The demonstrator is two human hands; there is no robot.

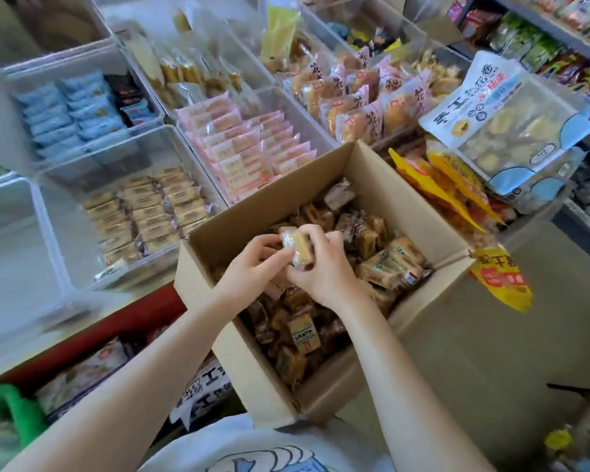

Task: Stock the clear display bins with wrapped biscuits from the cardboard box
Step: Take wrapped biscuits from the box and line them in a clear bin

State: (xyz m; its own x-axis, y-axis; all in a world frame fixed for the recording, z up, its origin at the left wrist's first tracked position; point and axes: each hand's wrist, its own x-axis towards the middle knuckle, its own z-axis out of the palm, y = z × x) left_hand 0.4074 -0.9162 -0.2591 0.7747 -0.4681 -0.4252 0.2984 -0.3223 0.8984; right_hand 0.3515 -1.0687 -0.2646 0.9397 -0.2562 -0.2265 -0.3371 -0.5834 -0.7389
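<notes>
An open cardboard box in front of me is filled with several brown and tan wrapped biscuits. Both hands meet over the box's middle. My left hand and my right hand together hold a small stack of wrapped biscuits, fingers curled round it. To the left stands a clear display bin with neat rows of the same tan biscuits filling its right part.
More clear bins hold blue packets, pink packets and wrapped buns. Large snack bags lie right of the box. A bare clear bin sits far left. Shelves of packets line the top right.
</notes>
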